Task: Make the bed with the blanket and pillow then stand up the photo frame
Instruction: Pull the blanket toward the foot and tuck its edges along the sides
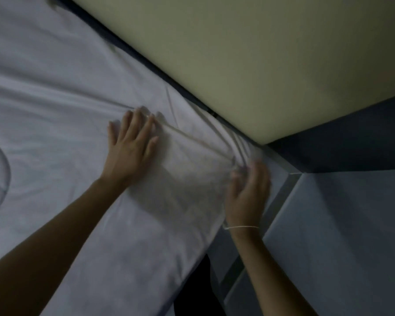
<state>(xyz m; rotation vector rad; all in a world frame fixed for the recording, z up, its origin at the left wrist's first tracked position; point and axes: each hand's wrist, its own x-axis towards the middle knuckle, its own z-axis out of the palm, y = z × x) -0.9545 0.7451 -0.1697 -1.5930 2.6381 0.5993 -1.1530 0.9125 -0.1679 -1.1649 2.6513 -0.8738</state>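
The left hand (132, 142) lies flat on the white blanket (55, 87), fingers straight and spread, palm pressing the cloth down near the head of the bed; it looks meant to pin the fabric so it does not slide while the corner is worked. The right hand (249, 190) is at the very corner of the bed, fingertips curled into a bunch of gathered folds there, though blur keeps me from being sure whether it pinches the cloth or only pushes it. Creases fan out from that corner towards the left hand, so I judge the cloth is being drawn tight or tucked.

A pale green headboard (260, 53) runs along the top edge, with a dark gap between it and the bedding. To the right, close against the bed, stands a grey bedside unit (340, 224), which leaves the right hand little room. A thin bracelet (242, 227) circles the right wrist. A stitched curve (2, 169) marks the blanket at the far left. Neither pillow nor photo frame is in sight
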